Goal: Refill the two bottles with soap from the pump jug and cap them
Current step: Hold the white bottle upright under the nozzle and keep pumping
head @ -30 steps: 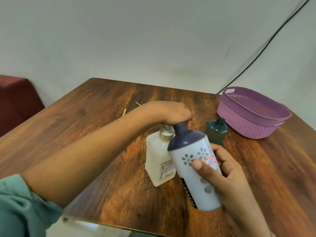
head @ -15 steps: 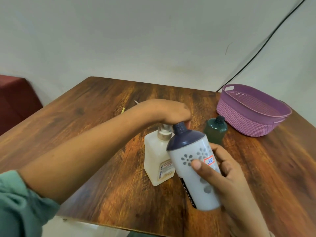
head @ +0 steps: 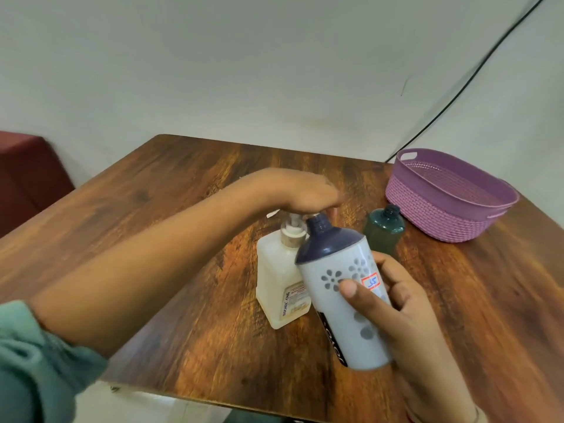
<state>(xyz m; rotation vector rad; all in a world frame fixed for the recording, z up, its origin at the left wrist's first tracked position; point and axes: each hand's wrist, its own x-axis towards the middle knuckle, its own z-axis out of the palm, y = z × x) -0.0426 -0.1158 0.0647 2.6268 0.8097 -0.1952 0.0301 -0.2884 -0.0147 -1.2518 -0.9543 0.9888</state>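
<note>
A cream pump jug (head: 279, 285) stands upright on the wooden table (head: 171, 209). My left hand (head: 302, 190) lies palm-down on its white pump head, fingers flat and blurred. My right hand (head: 406, 309) grips a white bottle (head: 345, 294) with grey flowers and a dark blue neck, tilted so that its open mouth sits just under the pump spout. A small dark green bottle (head: 384, 230) stands uncapped behind it, to the right. I see no caps.
A purple woven basket (head: 442, 206) sits at the table's far right. A black cable (head: 476, 71) runs down the white wall behind it. A dark red seat (head: 27, 172) is at the far left. The table's near edge runs below my left forearm.
My left hand has risen a little on the pump, whose stem now shows more. The white bottle stays under the spout in my right hand.
</note>
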